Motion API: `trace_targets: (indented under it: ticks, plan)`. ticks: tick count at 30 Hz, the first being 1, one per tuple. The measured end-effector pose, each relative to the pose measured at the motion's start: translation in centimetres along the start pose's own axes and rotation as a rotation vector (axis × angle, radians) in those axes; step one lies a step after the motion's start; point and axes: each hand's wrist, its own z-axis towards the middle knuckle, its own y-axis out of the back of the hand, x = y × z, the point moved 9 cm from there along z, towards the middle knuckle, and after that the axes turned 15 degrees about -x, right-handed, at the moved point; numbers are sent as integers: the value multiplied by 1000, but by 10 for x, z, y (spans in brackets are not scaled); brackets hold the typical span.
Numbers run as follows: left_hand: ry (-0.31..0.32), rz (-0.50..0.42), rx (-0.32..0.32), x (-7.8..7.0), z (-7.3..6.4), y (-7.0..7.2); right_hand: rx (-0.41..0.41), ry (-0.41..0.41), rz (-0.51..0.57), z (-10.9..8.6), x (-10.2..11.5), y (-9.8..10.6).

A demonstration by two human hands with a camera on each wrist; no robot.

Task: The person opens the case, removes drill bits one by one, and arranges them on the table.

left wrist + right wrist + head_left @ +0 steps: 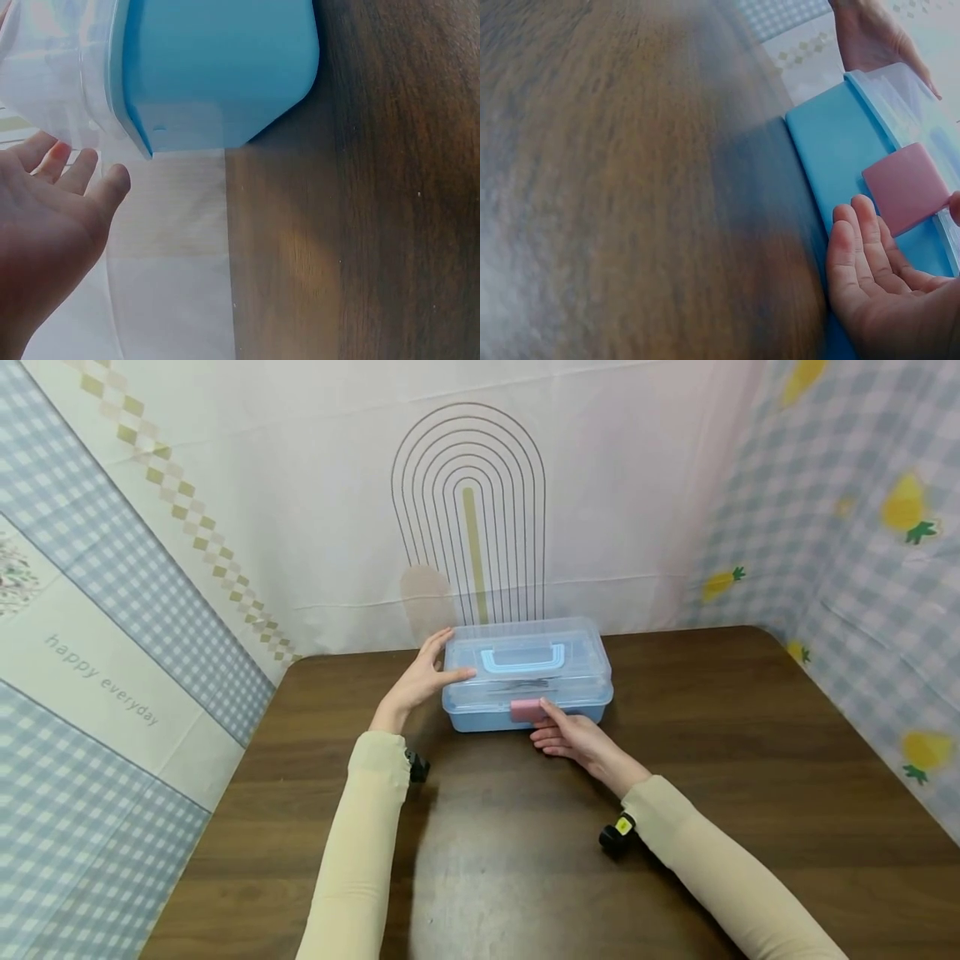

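Observation:
A clear-lidded plastic box [528, 689] with a light blue base [217, 67] stands at the back of the table, its lid down. Folded flat on the lid is a light blue handle [522, 667], and a pink latch [906, 187] sits at the front. My left hand [422, 681] spreads over the lid's left end, thumb at the front and fingers farther back, touching it. At the latch, my right hand [581, 743] has its thumb on the upper edge and fingertips by the lower edge, pinching it. Dark, thin contents show faintly through the lid.
The brown wooden table [487, 860] reaches back to a white patterned cloth [337, 510] just behind the box. Checked cloth [862, 568] hangs on the right and left sides. Each wrist wears a small black camera [617, 837].

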Motion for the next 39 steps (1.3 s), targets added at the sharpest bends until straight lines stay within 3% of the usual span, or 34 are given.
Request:
trace_targets:
  ticks: [7,14,17,25,30,39]
  plan:
    - [24,-16,9,-4,-3,-1,-15,-9,14,0,-2,0]
    - [36,-11,32,-32,-13,3,-18,10,18,-1,-1,-1]
    - [33,-7,36,-35,-14,3,-18,18,21,-1,-1,-2]
    - [23,-23,-2,-7,-3,0,-41,57,18,-2,-1,-2]
    - [13,-14,-13,-3,-3,-2,-68,53,28,-4,-3,-1]
    - [15,-21,-23,-2,-2,0,-84,85,-4,-7,13,-2]
